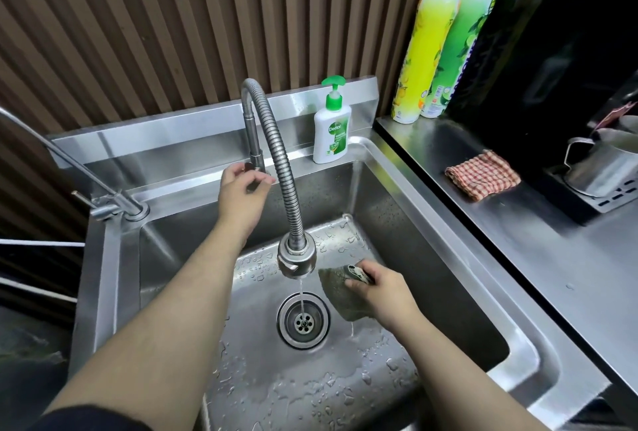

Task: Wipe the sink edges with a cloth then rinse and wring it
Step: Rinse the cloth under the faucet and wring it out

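Rinse step, just starting by the look of it. Left hand (241, 189) is up at the back of the sink (397, 209), fingers (237, 168) curled onto the tap lever (249, 165), pinching it with the thumb. A thin stream of water (301, 296) falls from the spray head (297, 258) straight into the drain (303, 321).

Right hand (379, 287) is down in the basin, fingers closed on the bunched top edge of the dark cloth (340, 296). The cloth hangs and lies against the basin floor just right of the stream, beside it and not under it. It looks wet; droplets all over the basin floor.

Wiping of the edges is probably done, judging from the cloth being in the basin with water on.

Next move, my guess: open the lever more for a fuller flow, and shift the cloth left under the spray head. Wringing then needs both hands, so the left must let go of the lever first.

Around: soap pump bottle (330, 130) on the back ledge, checked rag (482, 175) on the desk (535, 258) to the right, two tall detergent bottles (428, 44) behind it, a metal jug (600, 161) far right.
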A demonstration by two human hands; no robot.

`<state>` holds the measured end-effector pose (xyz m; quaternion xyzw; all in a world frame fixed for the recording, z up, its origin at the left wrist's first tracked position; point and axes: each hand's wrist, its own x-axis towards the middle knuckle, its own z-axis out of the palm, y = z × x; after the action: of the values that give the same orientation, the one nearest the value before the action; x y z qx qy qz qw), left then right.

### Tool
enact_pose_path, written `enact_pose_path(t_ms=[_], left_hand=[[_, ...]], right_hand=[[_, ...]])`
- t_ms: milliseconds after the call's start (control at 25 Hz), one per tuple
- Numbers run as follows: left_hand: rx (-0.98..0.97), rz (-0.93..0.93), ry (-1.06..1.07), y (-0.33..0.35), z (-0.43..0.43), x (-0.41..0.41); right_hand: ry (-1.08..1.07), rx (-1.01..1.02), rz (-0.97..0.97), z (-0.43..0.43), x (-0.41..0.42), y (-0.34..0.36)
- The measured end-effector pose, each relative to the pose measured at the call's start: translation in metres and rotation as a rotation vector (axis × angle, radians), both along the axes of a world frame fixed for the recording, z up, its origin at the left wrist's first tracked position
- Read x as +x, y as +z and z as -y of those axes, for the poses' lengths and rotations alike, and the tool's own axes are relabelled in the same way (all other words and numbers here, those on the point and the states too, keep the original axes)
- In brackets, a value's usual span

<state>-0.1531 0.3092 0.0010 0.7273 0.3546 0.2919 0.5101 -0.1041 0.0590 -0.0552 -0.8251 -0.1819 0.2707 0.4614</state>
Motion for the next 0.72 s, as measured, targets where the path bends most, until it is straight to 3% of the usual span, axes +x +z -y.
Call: enact_pose_path(t_ms=[120, 280, 400, 720], left_hand=[[0.044, -0.047, -0.052, -0.001, -0.001, -0.007], [-0.289, 0.194, -0.138, 0.000, 0.055, -0.049], [-0.389, 0.277, -0.179, 0.000, 0.102, -0.075], [-0.124, 0.186, -0.215, 0.083, 0.118, -0.084]], right_hand=[[-0.011, 0.016, -0.046, 0.001, -0.002, 0.002], [0.018, 0.093, -0.086, 0.003, -0.002, 0.016], [0.025, 0.228, -0.181, 0.008, -0.001, 0.027], [0.150, 0.316, -0.255, 0.015, 0.007, 0.052]])
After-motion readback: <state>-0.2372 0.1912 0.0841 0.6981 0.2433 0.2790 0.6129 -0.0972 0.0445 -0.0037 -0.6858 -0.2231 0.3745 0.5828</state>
